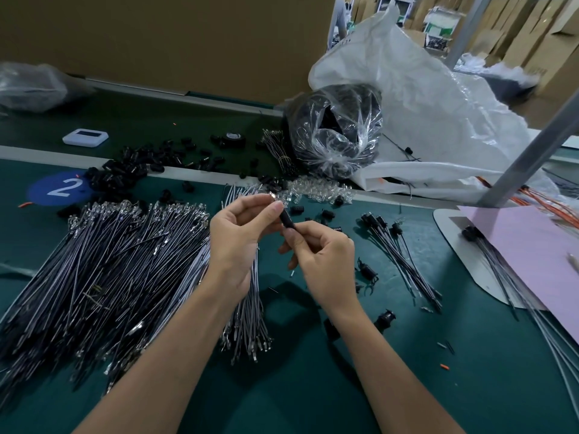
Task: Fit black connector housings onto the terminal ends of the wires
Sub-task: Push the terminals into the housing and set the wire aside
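Observation:
Above the green bench mat, my left hand (238, 236) grips a bundle of grey wires (250, 311) that hangs down from my fist, and its thumb and fingertips pinch a wire's metal terminal end near the top. My right hand (316, 255) pinches a black connector housing (286, 219) and holds it against that terminal end. A big heap of grey terminated wires (103, 264) lies to the left. Loose black housings (125, 173) are scattered at the back left. Several finished wires with housings (394, 242) lie to the right.
A clear bag of black parts (338, 130) and a large white sack (438, 120) stand at the back. A pink sheet (532, 252) on a white tray sits at right beside a grey post (532, 145). Small clear parts (316, 189) lie behind my hands.

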{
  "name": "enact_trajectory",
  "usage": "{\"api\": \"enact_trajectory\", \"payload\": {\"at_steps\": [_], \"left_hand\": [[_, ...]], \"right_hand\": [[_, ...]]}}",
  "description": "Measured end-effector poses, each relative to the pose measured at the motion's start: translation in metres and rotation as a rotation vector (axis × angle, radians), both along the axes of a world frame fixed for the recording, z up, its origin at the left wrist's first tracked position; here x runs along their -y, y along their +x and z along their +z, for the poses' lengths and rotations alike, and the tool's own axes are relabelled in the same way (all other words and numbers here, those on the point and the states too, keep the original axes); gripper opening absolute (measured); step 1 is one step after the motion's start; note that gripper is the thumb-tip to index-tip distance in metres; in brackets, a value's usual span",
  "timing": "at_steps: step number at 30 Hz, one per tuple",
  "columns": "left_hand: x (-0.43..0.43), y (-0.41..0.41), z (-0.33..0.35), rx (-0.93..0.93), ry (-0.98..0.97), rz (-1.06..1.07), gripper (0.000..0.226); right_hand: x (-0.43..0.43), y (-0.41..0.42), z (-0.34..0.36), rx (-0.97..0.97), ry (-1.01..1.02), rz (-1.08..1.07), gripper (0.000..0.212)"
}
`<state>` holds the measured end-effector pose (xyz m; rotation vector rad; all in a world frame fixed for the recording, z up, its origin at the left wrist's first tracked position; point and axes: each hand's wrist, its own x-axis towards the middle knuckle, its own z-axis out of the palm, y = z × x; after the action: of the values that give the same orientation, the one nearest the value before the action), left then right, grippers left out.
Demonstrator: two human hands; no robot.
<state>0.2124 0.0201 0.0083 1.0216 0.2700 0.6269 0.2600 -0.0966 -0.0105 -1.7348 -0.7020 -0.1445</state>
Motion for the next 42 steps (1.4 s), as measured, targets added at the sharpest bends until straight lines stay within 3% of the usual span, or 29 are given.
{"api": "enact_trajectory", "payload": {"at_steps": [4, 19, 33, 42], "left_hand": [[-0.0019, 0.0009, -0.0033, -0.021, -0.011, -0.012, 0.01], [-0.0012, 0.0011, -0.0004, 0.014, -0.082, -0.027, 0.013], [-0.0039, 0.0009, 0.0013, 0.068, -0.202, -0.079, 0.026], [-0.0059, -0.0023, 0.0028, 0.015, -0.243, -0.158, 0.021]], "right_hand": [[-0.0011, -0.0007, -0.0028, 0.07, -0.075, -0.032, 0.008], [-0.0027, -0.0058, 0.0009, 0.059, -0.113, -0.046, 0.007], [-0.002, -0.0074, 0.0048, 0.03, -0.073, -0.026, 0.031], [-0.0019, -0.0065, 0.0054, 0.019, -0.071, -0.01, 0.026]]}}
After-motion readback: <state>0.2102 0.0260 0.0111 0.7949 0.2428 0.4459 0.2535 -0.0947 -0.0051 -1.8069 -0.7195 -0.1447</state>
